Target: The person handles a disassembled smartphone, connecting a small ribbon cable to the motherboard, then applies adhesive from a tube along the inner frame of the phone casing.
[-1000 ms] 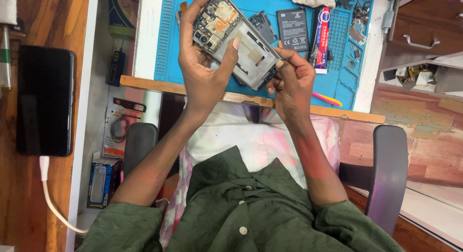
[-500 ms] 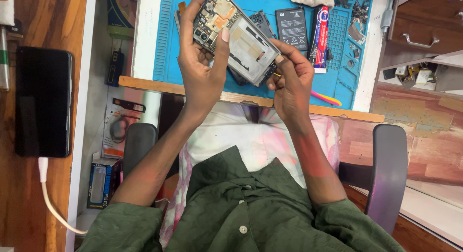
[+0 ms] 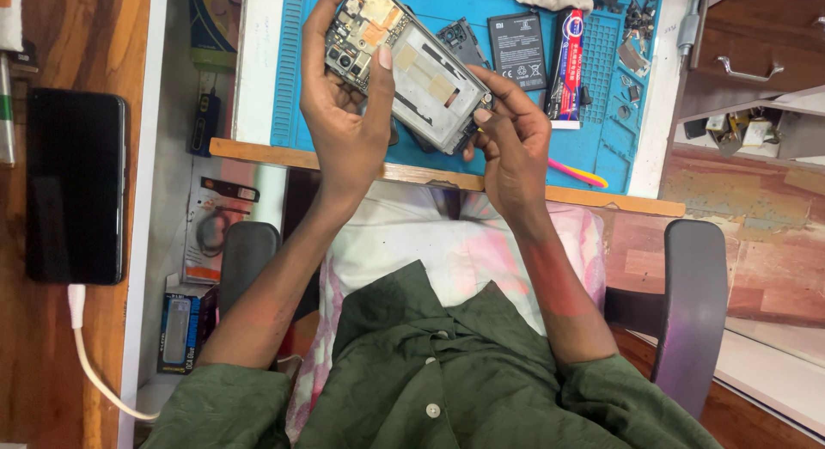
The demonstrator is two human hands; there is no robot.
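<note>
Partly hidden: opened phone (image 3: 411, 71) (behind left hand (image 3: 348, 127))

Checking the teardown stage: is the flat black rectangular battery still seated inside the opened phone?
No: the black battery lies on the blue mat, apart from the opened phone.

Left hand (image 3: 348, 114) raised, fingers curled, right hand (image 3: 511, 140) pinching

The opened phone (image 3: 411, 67) has been turned slightly and carried a little to the left and farther up over the blue mat (image 3: 601, 114), so that its camera end now lies nearer the far edge of the view. The thumb of the left hand (image 3: 348, 114) has been laid across the phone's metal frame. The right hand (image 3: 513, 140) has been shifted along the phone's lower right corner, where its fingertips are now pinched.
</note>
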